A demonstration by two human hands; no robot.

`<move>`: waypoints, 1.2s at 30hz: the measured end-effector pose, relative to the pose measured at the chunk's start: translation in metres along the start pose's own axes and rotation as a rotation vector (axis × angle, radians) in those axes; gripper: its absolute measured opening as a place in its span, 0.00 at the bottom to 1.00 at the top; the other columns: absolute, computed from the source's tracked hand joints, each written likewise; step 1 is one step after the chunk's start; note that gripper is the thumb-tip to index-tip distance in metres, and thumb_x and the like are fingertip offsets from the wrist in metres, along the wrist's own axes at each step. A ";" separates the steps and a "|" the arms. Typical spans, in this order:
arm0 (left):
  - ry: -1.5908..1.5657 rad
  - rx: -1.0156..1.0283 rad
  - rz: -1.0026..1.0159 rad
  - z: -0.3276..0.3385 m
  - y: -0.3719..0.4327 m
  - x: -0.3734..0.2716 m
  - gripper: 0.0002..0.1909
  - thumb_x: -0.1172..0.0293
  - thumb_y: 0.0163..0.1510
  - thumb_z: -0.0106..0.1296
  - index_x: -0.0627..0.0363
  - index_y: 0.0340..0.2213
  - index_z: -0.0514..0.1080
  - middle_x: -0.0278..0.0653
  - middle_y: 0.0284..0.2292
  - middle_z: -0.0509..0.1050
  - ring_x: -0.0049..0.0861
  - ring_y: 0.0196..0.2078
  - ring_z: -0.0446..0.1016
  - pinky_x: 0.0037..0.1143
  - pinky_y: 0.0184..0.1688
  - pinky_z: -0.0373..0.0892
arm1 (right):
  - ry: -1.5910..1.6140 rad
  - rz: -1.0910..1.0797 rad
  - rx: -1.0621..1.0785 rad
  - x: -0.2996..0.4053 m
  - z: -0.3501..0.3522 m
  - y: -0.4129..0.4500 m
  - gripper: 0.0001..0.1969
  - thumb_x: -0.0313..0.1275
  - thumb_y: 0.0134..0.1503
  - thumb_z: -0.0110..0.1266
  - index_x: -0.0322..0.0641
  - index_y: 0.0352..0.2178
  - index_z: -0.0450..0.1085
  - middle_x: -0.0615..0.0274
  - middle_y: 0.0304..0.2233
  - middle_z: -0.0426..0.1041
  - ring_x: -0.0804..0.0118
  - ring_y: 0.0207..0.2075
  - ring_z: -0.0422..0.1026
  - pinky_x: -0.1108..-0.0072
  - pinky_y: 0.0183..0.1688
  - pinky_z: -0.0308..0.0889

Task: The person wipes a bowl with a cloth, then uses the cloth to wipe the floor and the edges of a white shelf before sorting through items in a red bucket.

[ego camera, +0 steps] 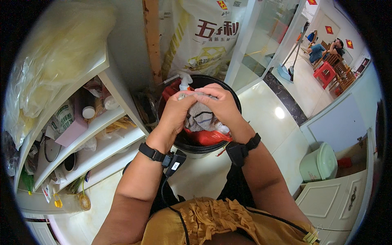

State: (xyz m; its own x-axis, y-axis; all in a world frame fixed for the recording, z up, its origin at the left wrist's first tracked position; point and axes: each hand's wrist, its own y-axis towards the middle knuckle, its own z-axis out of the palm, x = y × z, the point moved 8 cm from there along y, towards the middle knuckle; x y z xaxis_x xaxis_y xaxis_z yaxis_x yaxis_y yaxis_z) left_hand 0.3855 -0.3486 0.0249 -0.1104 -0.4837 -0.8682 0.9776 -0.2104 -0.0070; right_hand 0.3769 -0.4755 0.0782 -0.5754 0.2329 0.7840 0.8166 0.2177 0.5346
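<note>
Both hands meet over a black-rimmed bin (196,149) standing on the floor before me. My left hand (177,107) and my right hand (223,102) grip a bunched grey cloth (200,114) with dark stripes between them, thumbs side by side on top. Beneath the cloth, a red plastic bag (205,137) and a bit of white plastic lie inside the bin. A white pump-bottle top (184,80) pokes up just beyond my fingers. The fingers' undersides and the cloth's lower part are hidden.
A shelf unit (125,114) loaded with bags and containers rises at left. Behind the bin stands a large printed sack (205,33), beside a glass door (260,36). At right are a green lidded bucket (318,163) and cabinets (327,199). A seated person (332,49) is in the far room.
</note>
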 end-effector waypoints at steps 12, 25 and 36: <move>-0.036 -0.032 -0.045 0.001 0.002 0.001 0.08 0.72 0.51 0.54 0.62 0.33 0.70 0.36 0.30 0.74 0.20 0.31 0.73 0.22 0.36 0.69 | 0.642 0.418 -0.321 -0.053 -0.018 -0.008 0.11 0.30 0.56 0.54 0.30 0.34 0.72 0.62 0.32 0.73 0.75 0.36 0.69 0.81 0.41 0.64; -0.114 0.007 -0.057 0.002 0.004 0.005 0.07 0.71 0.52 0.53 0.60 0.33 0.72 0.35 0.31 0.75 0.22 0.33 0.73 0.22 0.39 0.69 | -0.342 -0.231 -0.203 0.024 -0.014 0.001 0.03 0.27 0.44 0.61 0.42 0.23 0.76 0.63 0.26 0.72 0.61 0.33 0.67 0.73 0.40 0.62; -0.039 -0.040 -0.039 0.000 0.001 0.001 0.09 0.72 0.52 0.53 0.63 0.35 0.70 0.38 0.30 0.75 0.23 0.32 0.74 0.23 0.36 0.70 | -0.071 0.119 -0.203 -0.018 -0.031 0.004 0.11 0.32 0.59 0.45 0.32 0.30 0.66 0.55 0.28 0.69 0.62 0.35 0.68 0.74 0.40 0.63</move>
State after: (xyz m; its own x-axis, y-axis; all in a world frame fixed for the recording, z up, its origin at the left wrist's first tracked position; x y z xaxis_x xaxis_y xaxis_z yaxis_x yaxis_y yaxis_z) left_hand 0.3861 -0.3488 0.0244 -0.1544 -0.5085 -0.8471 0.9788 -0.1957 -0.0609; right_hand 0.3921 -0.5078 0.0760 -0.4703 0.3127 0.8253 0.8674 -0.0086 0.4975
